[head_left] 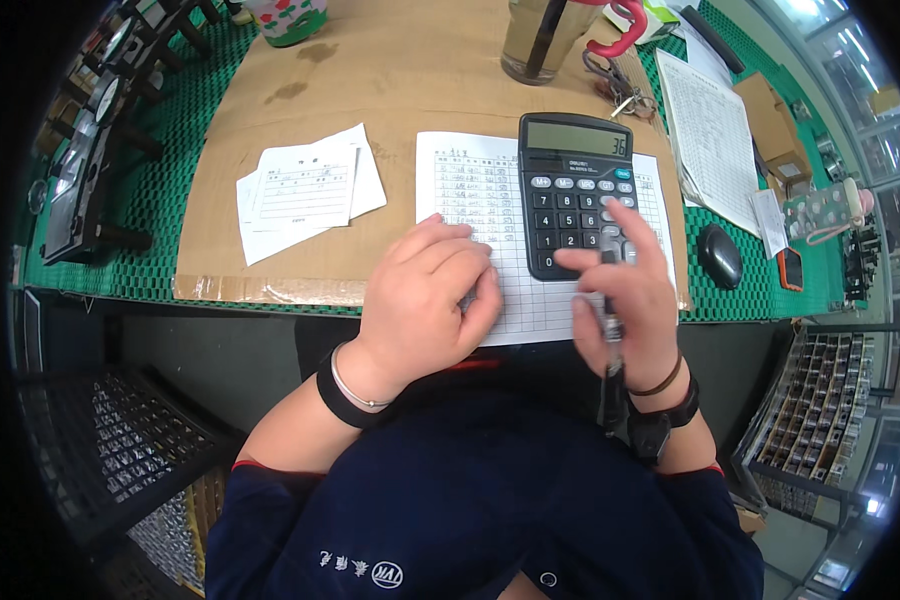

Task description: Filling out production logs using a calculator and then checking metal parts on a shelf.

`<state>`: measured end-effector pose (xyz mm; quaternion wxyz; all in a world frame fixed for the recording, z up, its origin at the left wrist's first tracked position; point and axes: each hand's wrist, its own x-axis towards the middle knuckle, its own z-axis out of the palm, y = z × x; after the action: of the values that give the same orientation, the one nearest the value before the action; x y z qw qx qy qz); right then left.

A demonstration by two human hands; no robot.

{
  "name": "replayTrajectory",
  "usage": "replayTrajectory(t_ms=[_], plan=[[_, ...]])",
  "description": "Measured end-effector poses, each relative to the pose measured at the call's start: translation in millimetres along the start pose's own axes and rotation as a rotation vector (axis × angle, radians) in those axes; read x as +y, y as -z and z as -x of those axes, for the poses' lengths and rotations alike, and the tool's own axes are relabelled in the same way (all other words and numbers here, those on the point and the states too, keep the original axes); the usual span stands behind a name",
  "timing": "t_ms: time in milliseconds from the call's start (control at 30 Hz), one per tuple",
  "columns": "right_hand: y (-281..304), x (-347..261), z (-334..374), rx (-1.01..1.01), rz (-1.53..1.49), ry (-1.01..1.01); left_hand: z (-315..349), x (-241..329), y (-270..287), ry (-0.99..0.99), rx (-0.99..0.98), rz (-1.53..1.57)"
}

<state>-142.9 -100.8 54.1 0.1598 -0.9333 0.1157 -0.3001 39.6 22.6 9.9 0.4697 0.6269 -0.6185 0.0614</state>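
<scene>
A black desk calculator (550,215) with a lit-grey display lies at a slight tilt on a ruled form sheet (530,312) filled with handwriting. Over its lower right keys hovers my right hand (635,295); a finger reaches the keys, though I cannot tell whether it presses one. Tucked in that same hand is a pen (612,365), dark and partly clear, pointing down toward me. My left hand (425,295) rests curled on the form's left part, fingers folded in, with nothing visible in it. Its palm is hidden.
Loose paper slips (305,190) lie on the cardboard (390,100) to the left. At the back stand a cup with a red handle (540,45) and keys (630,100). A mouse (719,256), a paper stack (705,140) and a bottle (820,213) sit right; dial gauges (105,100) stand left.
</scene>
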Motion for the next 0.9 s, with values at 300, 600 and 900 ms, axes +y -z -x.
replayTrajectory(t_ms=[300,600,900], plan=[[13,13,14,0.126,-0.006,-0.074,-1,-4,-1,-0.027,0.007,-0.008],[13,37,42,0.162,0.219,-0.197,-2,0,0,-0.001,-0.014,-0.009],[7,32,46,0.237,0.091,-0.201,-1,1,-3,-0.016,0.023,-0.015]])
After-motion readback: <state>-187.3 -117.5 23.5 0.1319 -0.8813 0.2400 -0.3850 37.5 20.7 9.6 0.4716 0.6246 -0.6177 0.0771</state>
